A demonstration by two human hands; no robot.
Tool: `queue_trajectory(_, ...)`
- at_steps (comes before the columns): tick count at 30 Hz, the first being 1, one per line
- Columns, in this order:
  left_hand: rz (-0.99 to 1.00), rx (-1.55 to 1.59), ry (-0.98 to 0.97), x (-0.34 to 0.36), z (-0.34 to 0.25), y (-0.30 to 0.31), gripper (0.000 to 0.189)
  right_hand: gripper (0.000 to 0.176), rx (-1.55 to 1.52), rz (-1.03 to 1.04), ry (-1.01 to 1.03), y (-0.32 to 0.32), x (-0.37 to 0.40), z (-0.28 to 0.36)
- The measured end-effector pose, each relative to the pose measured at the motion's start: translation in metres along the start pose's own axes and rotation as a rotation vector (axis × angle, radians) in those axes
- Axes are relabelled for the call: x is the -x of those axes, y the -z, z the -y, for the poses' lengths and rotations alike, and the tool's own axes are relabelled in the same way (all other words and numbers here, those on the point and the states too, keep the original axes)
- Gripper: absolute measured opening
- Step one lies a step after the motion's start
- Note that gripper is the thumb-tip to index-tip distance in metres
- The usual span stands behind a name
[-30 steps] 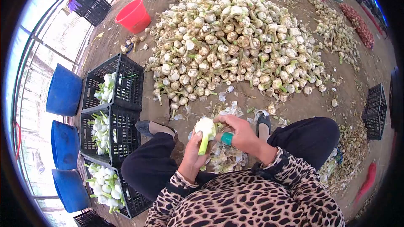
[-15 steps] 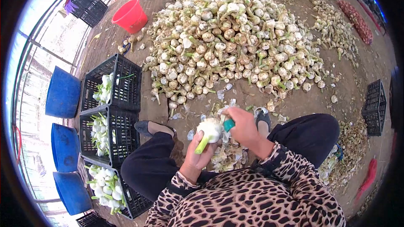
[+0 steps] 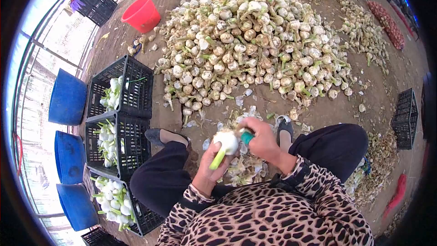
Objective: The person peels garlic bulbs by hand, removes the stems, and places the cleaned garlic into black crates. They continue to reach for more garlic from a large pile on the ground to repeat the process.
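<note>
The garlic bulb (image 3: 227, 142) is located on the near side of the garlic heap (image 3: 246, 45), above the loose peelings (image 3: 248, 171); it is grasped in the grip of the left hand (image 3: 213, 166), with the green stem (image 3: 217, 159) directed away from the heap. The right hand (image 3: 264, 141) is curled beside the bulb, on the side away from the left hand; a green item (image 3: 246, 137) is seen at its fingers, but whether this is a tool or a finger cover, and whether it is clenched, cannot be told. For good peeling, the bulb should be steadied low around its body, with the stem left uncrushed; light, short strokes should be applied, so that only loose skin is lifted; the left fingertips should be kept clear of the stroke; the bulb should be rotated in small steps for even coverage.
</note>
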State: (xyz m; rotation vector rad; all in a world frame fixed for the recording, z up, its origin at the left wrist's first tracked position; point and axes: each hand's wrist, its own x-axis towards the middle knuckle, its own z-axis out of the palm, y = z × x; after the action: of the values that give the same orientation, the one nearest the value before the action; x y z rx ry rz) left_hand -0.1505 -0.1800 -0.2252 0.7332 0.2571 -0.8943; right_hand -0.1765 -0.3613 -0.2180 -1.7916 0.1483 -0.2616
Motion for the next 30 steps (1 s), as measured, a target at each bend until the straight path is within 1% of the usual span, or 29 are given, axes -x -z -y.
queue_trajectory(1,0.020,-0.022,0.032,0.000,0.001,0.003,0.061,0.018,0.074,-0.084,0.035,0.001,-0.003,-0.007)
queue_trajectory(2,0.081,-0.101,0.075,0.001,0.004,0.006,0.067,0.023,0.227,-0.163,0.031,0.009,-0.010,-0.018)
queue_trajectory(3,0.144,-0.181,0.118,0.002,0.008,0.008,0.072,0.021,0.295,-0.175,0.028,0.015,-0.013,-0.028)
queue_trajectory(4,0.125,-0.200,0.113,0.002,0.009,0.010,0.072,0.019,0.362,-0.186,0.027,0.020,-0.016,-0.038)
queue_trajectory(5,0.104,-0.218,0.107,0.003,0.008,0.007,0.072,0.017,0.428,-0.196,0.025,0.021,-0.018,-0.035)
queue_trajectory(6,0.062,-0.150,0.036,0.003,0.006,0.005,0.071,0.020,0.339,-0.148,0.053,0.021,-0.017,-0.030)
queue_trajectory(7,0.018,-0.080,-0.039,0.003,0.003,-0.001,0.069,0.023,0.197,-0.085,-0.010,0.019,-0.014,-0.025)
queue_trajectory(8,0.008,-0.009,-0.072,0.003,0.000,-0.002,0.061,0.026,0.054,-0.019,-0.072,0.014,-0.009,-0.016)
queue_trajectory(9,-0.021,-0.042,-0.104,0.001,0.000,0.001,0.063,0.030,-0.090,0.047,-0.133,0.011,-0.006,-0.007)
queue_trajectory(11,-0.077,-0.116,-0.161,-0.003,0.000,0.006,0.067,0.028,-0.050,0.122,-0.012,0.006,-0.004,0.004)
queue_trajectory(13,-0.076,-0.127,-0.142,-0.002,0.001,0.006,0.061,0.024,0.024,0.185,0.100,0.003,-0.002,0.020)
queue_trajectory(14,-0.071,-0.116,-0.145,-0.002,0.001,0.003,0.060,0.022,0.085,0.125,0.190,-0.003,0.000,0.017)
queue_trajectory(16,-0.034,-0.121,-0.160,-0.002,0.002,-0.001,0.056,0.022,0.125,0.117,0.228,-0.004,0.003,0.004)
queue_trajectory(19,-0.062,-0.231,-0.119,0.005,-0.003,-0.003,0.054,0.024,0.160,0.131,0.261,0.001,0.003,0.004)
queue_trajectory(21,-0.034,-0.182,-0.068,0.007,-0.006,-0.006,0.053,0.024,0.228,0.128,0.292,0.003,0.003,0.005)
queue_trajectory(22,-0.019,-0.159,-0.042,0.007,-0.007,-0.007,0.053,0.024,0.250,0.127,0.298,0.004,0.003,0.005)
queue_trajectory(24,-0.011,-0.210,-0.036,0.003,-0.008,-0.004,0.056,0.024,0.294,0.125,0.312,0.004,0.003,0.005)
queue_trajectory(27,-0.012,-0.309,-0.042,0.002,-0.002,-0.001,0.062,0.023,0.435,0.046,0.206,0.004,-0.003,-0.015)
queue_trajectory(30,-0.006,-0.364,-0.100,0.003,-0.004,-0.005,0.062,0.022,0.584,0.082,0.045,0.010,-0.004,-0.032)
